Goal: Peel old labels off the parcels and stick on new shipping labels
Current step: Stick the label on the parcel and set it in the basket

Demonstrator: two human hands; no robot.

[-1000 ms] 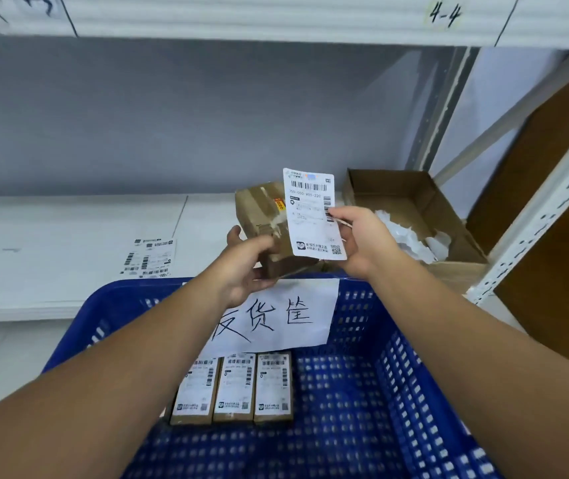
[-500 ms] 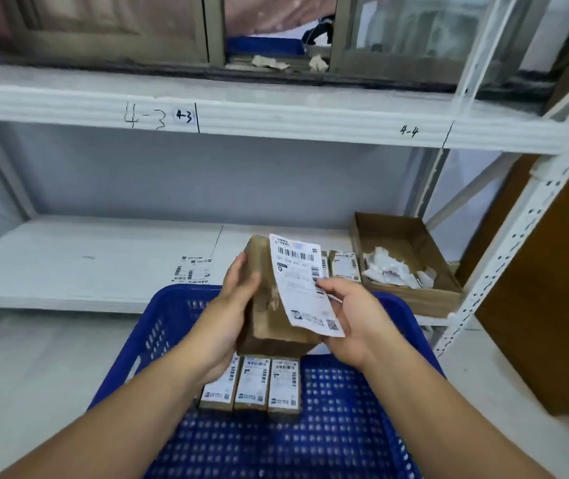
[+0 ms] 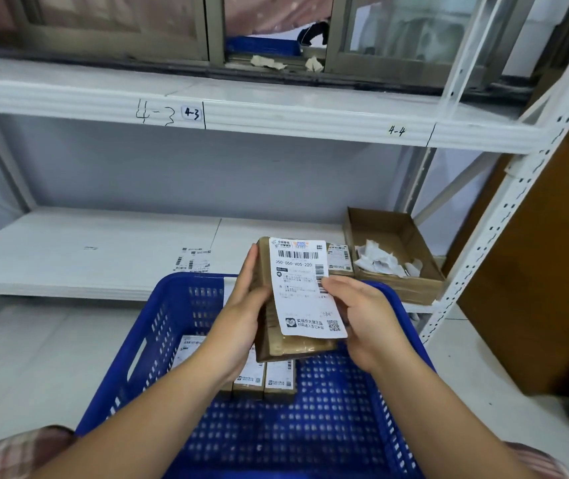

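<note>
A flat brown cardboard parcel [image 3: 277, 345], glossy with tape, is held over a blue plastic mesh basket [image 3: 158, 326]. The left hand [image 3: 241, 316] grips its left side. The right hand [image 3: 362, 319] pinches the white rectangular label [image 3: 302, 288] against its face, fingers curled behind. The label shows barcodes, a QR code and "050-050-V05-220". The white shelf edge [image 3: 276, 115] reads "4-3" and "4-4".

Left hand [image 3: 241, 316] grips a brown parcel [image 3: 276, 344] while right hand [image 3: 362, 316] presses a label [image 3: 303, 288] onto it.
</note>
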